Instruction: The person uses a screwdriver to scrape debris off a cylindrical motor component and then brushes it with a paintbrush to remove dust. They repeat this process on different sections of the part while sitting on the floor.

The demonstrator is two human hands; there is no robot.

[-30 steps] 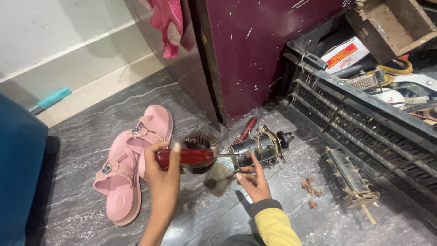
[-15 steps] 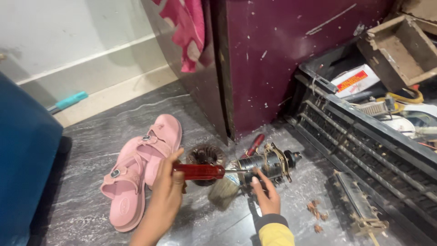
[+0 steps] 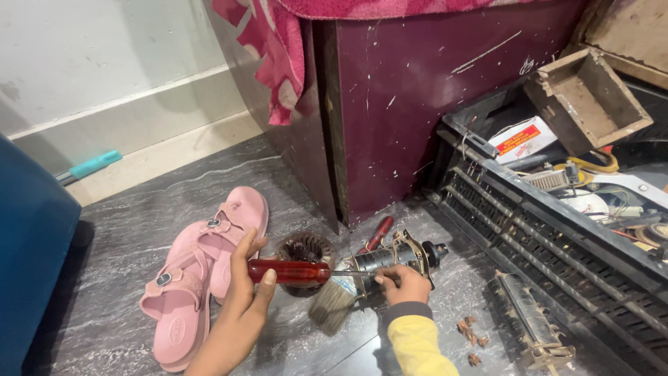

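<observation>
Two hands at work on grey floor. Red-handled screwdriver (image 3: 289, 271) is grasped by left hand (image 3: 243, 296), its tip set against small motor (image 3: 393, 259). Motor is clasped by right hand (image 3: 403, 284), beside paintbrush (image 3: 334, 303) and pink sandals (image 3: 198, 271).

Red-handled screwdriver (image 3: 296, 271) level, tip at metal motor armature (image 3: 393, 259)

Domestic room in use as a makeshift repair spot.
Grey marble floor (image 3: 125, 230), pink sandals (image 3: 202, 271), scuffed maroon cabinet (image 3: 431, 104), black crate (image 3: 557, 230) crammed with electrical parts.
</observation>
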